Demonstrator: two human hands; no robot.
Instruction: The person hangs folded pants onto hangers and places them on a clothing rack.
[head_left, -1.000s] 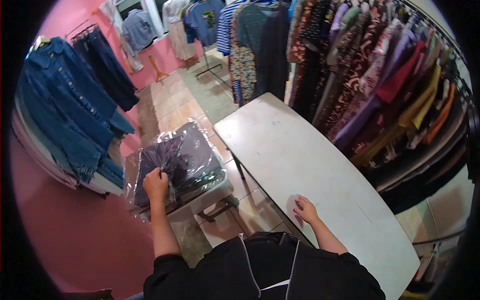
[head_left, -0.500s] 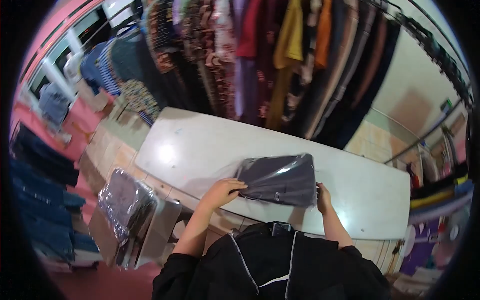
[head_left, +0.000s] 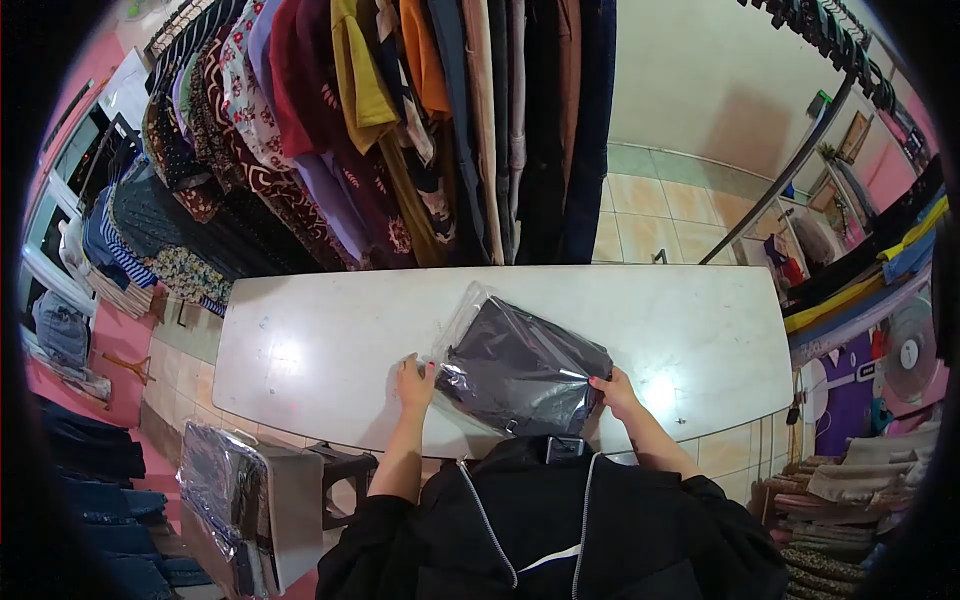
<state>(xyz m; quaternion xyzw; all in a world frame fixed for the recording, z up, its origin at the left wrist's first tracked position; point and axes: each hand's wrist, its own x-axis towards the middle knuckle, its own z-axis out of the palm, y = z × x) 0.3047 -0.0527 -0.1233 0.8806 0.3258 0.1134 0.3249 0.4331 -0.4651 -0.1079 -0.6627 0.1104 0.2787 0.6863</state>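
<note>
A dark folded garment (head_left: 525,365) lies inside a clear plastic bag (head_left: 462,318) on the white table, turned at an angle in front of me. My right hand (head_left: 617,392) pinches the bag's right corner between thumb and fingers, and the plastic creases there. Beside the bag's left edge is my left hand (head_left: 414,383), its thumb and fingers apart, close to the loose plastic. Whether the left fingertips touch the film is hard to make out.
The white table (head_left: 320,330) spans the space before me. Hanging clothes (head_left: 350,150) line its far side. At lower left stands a box (head_left: 295,500) with plastic-wrapped garments (head_left: 215,480). Folded clothes (head_left: 830,510) are stacked at lower right, near a fan (head_left: 908,350).
The bagged garment has turned clockwise, its right side now lower. My left hand has come off its front to its left edge; my right hand grips the corner. The view has also rotated.
</note>
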